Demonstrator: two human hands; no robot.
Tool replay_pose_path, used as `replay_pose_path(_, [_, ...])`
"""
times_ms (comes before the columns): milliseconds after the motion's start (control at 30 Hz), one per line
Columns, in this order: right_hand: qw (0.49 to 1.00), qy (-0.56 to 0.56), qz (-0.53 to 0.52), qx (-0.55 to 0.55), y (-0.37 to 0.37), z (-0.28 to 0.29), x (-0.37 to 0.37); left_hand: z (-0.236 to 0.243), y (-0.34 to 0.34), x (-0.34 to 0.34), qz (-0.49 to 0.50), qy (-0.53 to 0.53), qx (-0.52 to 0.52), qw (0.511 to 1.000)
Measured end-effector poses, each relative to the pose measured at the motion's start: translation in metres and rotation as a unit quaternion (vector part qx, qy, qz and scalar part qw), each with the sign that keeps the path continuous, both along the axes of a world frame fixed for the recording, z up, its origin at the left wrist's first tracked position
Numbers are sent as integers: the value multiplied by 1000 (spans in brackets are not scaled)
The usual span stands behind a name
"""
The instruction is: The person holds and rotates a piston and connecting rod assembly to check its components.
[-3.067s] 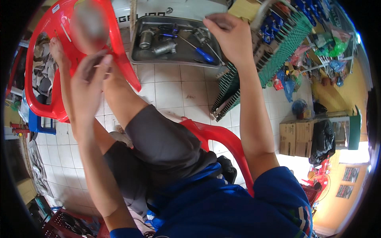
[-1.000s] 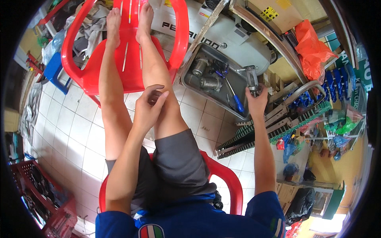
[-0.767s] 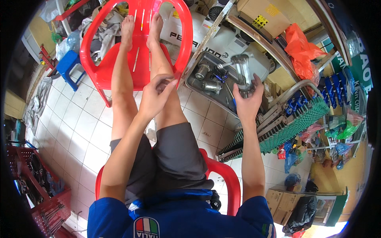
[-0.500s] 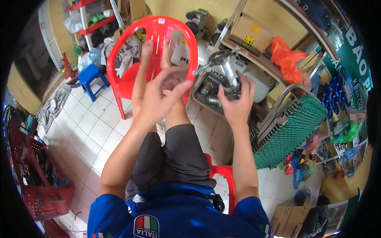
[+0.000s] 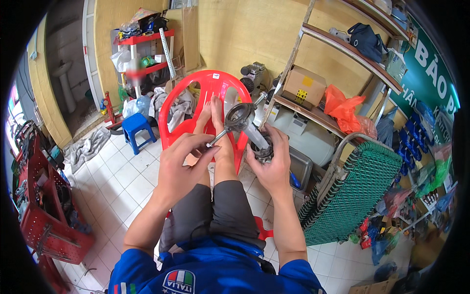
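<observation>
A grey metal piece (image 5: 253,132) has a ring-shaped head, a silver cylindrical body and a long thin cross rod (image 5: 223,133); its exact kind is unclear. My right hand (image 5: 272,164) wraps its fingers and thumb round the lower end of the body, holding it tilted above my legs. At the rod's near left end, the thumb and fingertips of my left hand (image 5: 183,164) close round the tip. Behind my right hand, a grey metal tray (image 5: 304,164) stands with a blue-handled thing (image 5: 294,180) in it.
A red plastic chair (image 5: 169,115) holds my bare feet. To the left are a blue stool (image 5: 138,128) and a red tool cart (image 5: 54,240). On the right stand a folded green woven lounger (image 5: 355,196) and shelves with a cardboard box (image 5: 304,87) and an orange bag (image 5: 341,109).
The metal piece has come left and nearer with my right hand, away from above the tray. My left hand has moved down and closed on the rod's end. The view has tilted up.
</observation>
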State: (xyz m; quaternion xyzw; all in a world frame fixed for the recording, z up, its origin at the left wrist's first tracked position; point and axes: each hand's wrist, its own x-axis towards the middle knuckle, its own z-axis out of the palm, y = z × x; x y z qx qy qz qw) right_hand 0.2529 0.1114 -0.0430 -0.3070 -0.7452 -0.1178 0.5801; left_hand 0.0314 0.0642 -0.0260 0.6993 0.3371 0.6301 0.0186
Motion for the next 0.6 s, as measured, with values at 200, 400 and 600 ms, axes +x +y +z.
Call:
replay_pose_path(200, [999, 8, -8, 41, -14, 4, -8, 1, -11, -3, -85, -72, -96, 989])
replay_pose_path(400, [999, 5, -6, 40, -23, 0, -10, 2, -20, -12, -225, -99, -206, 947])
replay_pose_path(600, [999, -5, -1, 50, -26, -1, -9, 8, -29, -14, -201, -83, -157, 963])
